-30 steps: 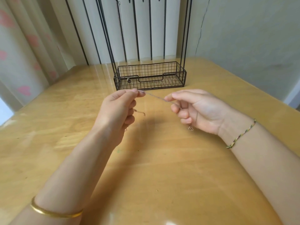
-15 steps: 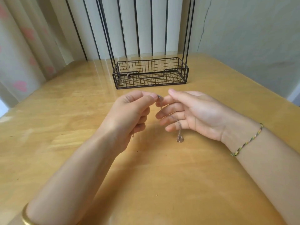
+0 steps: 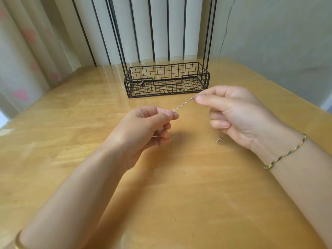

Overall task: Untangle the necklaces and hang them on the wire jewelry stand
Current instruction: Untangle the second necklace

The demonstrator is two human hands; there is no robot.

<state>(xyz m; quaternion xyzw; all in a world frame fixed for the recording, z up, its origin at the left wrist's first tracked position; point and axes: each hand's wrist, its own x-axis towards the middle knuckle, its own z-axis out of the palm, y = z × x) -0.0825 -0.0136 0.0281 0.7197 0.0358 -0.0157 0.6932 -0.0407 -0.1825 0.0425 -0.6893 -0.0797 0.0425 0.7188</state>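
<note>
Pulled apart again since half a second ago: left hand [image 3: 143,126] low toward 8 o'clock, right hand [image 3: 231,112] up toward 2 o'clock, where before both met at mid-frame. Each pinched shut, thumb against forefinger, on one end of the twisted chains [image 3: 182,105], stretched taut and slanting upward between them above the desk [image 3: 179,194]. Loose end with a small clasp [image 3: 218,140] dangling under the right palm, blurred. More chain glinting inside the curled left fingers [image 3: 162,135], too small to make out. Stand [image 3: 167,79] at 12 o'clock on the far desk edge, wire basket at its base, uprights rising out of frame; a thin necklace [image 3: 142,83] hanging down at the basket's left end.
</note>
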